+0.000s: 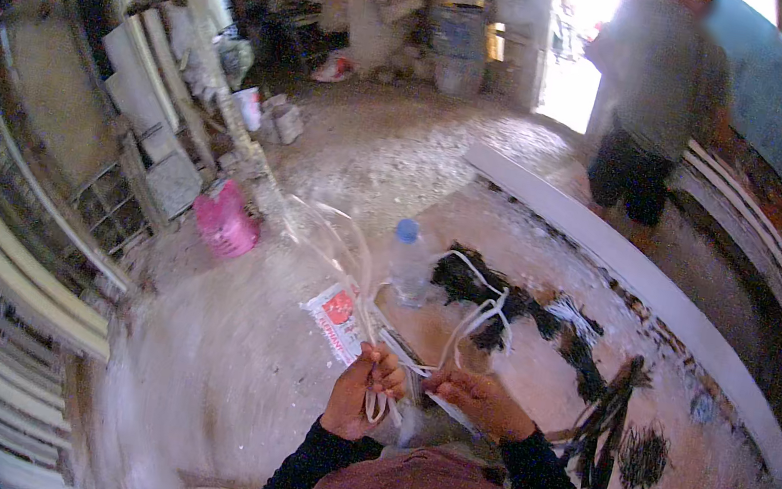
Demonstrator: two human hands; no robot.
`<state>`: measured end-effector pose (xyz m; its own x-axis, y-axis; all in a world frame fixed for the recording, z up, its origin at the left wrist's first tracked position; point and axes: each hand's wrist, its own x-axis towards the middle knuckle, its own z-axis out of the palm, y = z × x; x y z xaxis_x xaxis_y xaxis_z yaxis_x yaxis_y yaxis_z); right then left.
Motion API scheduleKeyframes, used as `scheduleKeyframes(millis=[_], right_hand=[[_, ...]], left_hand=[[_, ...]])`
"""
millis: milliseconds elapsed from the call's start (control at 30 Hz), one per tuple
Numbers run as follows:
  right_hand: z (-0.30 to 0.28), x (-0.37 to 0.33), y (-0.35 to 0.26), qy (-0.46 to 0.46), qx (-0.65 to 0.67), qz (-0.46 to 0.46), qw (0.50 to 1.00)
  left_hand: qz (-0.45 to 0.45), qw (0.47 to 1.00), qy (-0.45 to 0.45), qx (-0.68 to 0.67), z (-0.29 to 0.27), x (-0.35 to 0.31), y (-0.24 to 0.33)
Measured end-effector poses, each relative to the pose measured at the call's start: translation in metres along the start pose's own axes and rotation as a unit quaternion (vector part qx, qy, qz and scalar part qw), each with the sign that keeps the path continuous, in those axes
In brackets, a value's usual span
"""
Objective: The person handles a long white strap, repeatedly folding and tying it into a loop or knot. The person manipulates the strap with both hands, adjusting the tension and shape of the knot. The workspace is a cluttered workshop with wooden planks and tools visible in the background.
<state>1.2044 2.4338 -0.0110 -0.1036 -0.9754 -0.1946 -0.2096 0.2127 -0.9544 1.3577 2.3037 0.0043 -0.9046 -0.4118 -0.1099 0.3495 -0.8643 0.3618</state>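
My left hand (363, 394) is closed around a bunch of long white strips (365, 269). Their loose ends fan out forward over the floor, and a short loop hangs below the fingers. My right hand (482, 404), a little to the right, pinches one white strip that runs across from the left hand. Ahead of it, a looser white loop (507, 325) curls over a dark, stringy bundle (467, 276). A clear plastic bottle (409, 273) with a blue cap stands just beyond my hands. Nearer the left hand lies a flat white-and-red printed packet (335, 321).
To the right lie dark flat strips (607, 434) and a bundle of thin wires (642, 459), with a long pale beam (648, 283) beyond. A pink container (226, 220) sits at left beside stacked frames. Another person (660, 103) stands near the bright doorway.
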Motion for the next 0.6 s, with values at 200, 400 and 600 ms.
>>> scheduleKeyframes(millis=[200,400,600], right_hand=[[0.037,-0.03,-0.026,0.168,0.004,-0.066,0.984],[0.043,-0.045,-0.018,0.255,0.039,-0.115,0.959],[0.035,-0.07,-0.002,0.252,-0.047,-0.122,0.959]], left_hand=[[0.044,0.993,0.031,0.1,0.008,0.021,-0.053],[-0.025,0.994,0.03,0.099,0.006,0.031,-0.075],[-0.118,0.981,0.022,0.155,0.012,0.032,-0.07]])
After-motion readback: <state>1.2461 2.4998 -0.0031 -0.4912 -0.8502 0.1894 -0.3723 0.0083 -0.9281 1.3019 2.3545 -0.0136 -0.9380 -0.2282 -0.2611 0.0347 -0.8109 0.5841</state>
